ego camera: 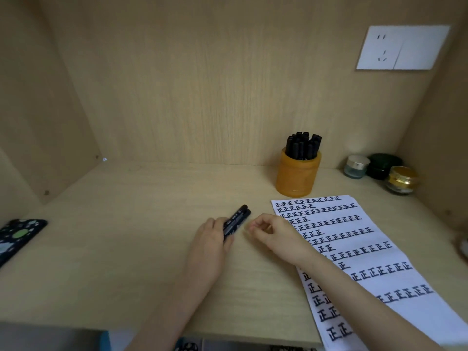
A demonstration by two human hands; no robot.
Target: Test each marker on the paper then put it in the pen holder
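Observation:
My left hand [215,239] grips two black markers [236,219] lying side by side, their ends pointing up and to the right over the wooden desk. Just to their right, my right hand [271,233] hovers with fingers loosely curled and holds nothing. Its wrist lies over the left edge of the white paper [395,272], which is covered in rows of black written marks. Behind the paper stands an orange pen holder [297,173] with several black markers [304,146] upright in it.
A phone in a patterned dark case [17,236] lies at the desk's left edge. Three small jars [379,171] stand in the back right corner. Wooden walls close in the desk at left, back and right; a white wall socket [402,48] is high on the right.

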